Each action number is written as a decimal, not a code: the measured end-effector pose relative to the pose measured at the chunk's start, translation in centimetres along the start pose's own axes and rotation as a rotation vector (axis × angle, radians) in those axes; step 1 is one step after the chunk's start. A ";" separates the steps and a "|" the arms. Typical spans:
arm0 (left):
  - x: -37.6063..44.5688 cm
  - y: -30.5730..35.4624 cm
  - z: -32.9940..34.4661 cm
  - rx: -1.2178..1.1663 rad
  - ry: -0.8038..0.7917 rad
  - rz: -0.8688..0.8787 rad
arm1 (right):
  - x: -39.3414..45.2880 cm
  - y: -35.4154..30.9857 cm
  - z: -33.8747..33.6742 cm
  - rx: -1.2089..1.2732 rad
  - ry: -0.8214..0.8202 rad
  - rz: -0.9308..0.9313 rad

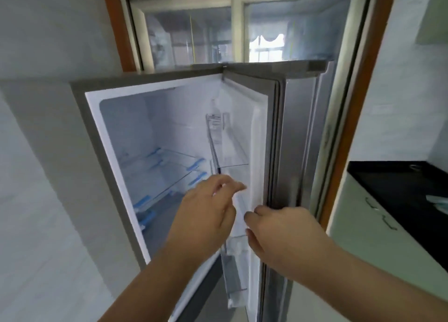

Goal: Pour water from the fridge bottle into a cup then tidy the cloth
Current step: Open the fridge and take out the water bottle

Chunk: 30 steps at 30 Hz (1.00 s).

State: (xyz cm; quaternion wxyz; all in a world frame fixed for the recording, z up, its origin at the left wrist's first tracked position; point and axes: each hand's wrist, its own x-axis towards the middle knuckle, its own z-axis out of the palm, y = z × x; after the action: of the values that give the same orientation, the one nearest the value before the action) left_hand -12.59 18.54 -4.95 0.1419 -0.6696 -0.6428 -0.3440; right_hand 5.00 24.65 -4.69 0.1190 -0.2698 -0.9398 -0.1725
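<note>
While the fridge [155, 132] stands open, left hand [206, 212] loosely spread near the door shelves [236, 200], right hand [278, 234] curled on the door [260, 152] edge, holding nothing, no bottle visible; search lower shelves, door steadied.

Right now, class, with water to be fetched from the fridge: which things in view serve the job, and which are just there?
Serving the job:
fridge, standing open
fridge door
left hand
right hand

Just there:
black counter
cabinet handles
window

No bottle is visible.
</note>
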 end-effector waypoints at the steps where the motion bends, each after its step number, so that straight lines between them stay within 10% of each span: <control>1: 1.0 0.7 0.5 -0.009 0.094 0.012 | -0.8 1.4 -0.2 -0.006 0.001 0.032; 12: 12.3 7.4 10.6 -0.014 0.088 0.275 | -3.7 15.3 -0.4 0.227 0.307 0.304; 30: 23.2 16.6 21.6 0.126 -0.295 0.039 | -1.6 35.3 4.5 0.083 0.026 0.490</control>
State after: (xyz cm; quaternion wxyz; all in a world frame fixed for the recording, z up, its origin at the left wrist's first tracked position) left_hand 7.91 47.67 -1.49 0.0942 -0.7149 -0.6638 -0.1985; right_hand 25.07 53.69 -0.18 0.1805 -0.4821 -0.8511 -0.1033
